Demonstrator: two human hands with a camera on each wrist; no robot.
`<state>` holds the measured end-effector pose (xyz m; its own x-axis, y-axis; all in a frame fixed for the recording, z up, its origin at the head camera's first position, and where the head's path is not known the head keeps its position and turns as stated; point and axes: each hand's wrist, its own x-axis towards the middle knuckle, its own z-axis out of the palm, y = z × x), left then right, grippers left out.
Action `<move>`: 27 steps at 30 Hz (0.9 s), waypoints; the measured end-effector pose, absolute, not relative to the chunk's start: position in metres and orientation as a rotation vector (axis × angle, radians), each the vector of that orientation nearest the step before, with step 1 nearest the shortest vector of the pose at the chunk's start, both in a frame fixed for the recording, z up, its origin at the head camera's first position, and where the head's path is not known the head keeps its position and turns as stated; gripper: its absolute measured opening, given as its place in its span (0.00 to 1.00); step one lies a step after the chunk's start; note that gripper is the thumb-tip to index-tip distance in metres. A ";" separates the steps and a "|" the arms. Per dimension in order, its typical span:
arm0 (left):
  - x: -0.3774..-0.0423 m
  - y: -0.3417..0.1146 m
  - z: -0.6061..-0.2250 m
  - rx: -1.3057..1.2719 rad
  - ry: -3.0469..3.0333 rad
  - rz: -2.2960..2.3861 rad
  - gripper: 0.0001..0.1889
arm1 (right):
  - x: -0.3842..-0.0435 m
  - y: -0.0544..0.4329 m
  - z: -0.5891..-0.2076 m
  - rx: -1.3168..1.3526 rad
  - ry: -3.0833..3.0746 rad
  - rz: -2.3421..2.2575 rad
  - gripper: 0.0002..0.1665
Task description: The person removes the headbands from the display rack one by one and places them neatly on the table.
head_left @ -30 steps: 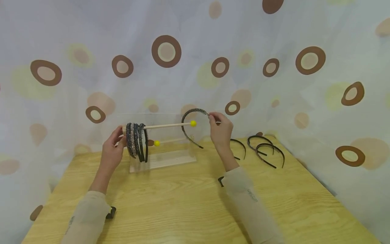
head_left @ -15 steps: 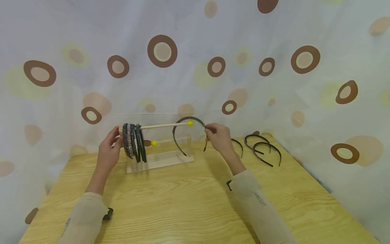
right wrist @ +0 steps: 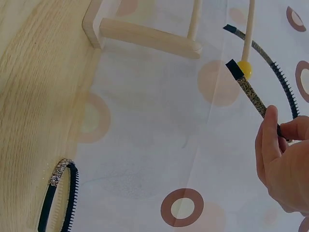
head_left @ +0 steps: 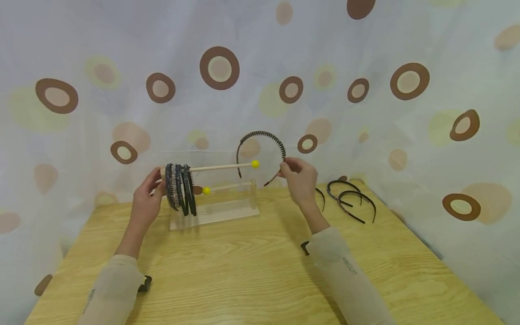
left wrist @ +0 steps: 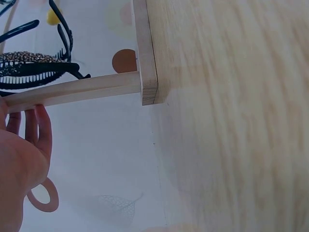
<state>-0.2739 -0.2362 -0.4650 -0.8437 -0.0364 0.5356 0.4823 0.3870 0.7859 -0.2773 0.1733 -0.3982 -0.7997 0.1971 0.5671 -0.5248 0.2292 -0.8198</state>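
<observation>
Dark, toothed and arched, one headband is pinched in the right hand; rightward lie three curved black headbands. The left hand grips one pale wooden stand.

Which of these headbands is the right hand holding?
The toothed headband pinched near one end by the right hand, up near the upper rod's yellow tip. The other headbands hang bunched on that rod or rest on the table.
</observation>
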 end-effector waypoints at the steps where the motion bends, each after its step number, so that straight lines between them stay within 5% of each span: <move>1: -0.275 -0.236 -0.465 -0.386 -2.176 -1.470 0.28 | -0.277 0.175 -0.398 0.286 -1.891 1.664 0.11; 15: -0.276 -0.223 -0.459 -0.402 -2.171 -1.496 0.29 | -0.265 0.249 -0.397 0.171 -1.714 1.855 0.14; 27: -0.264 -0.230 -0.456 -0.332 -2.226 -1.427 0.29 | -0.228 0.328 -0.421 0.200 -2.463 1.565 0.21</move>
<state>-0.2640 -0.2295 -0.4562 -0.8590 -0.0491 0.5096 0.4426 0.4292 0.7873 -0.2275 0.3284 -0.4210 -0.9674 0.0009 0.2532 -0.2288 0.4248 -0.8759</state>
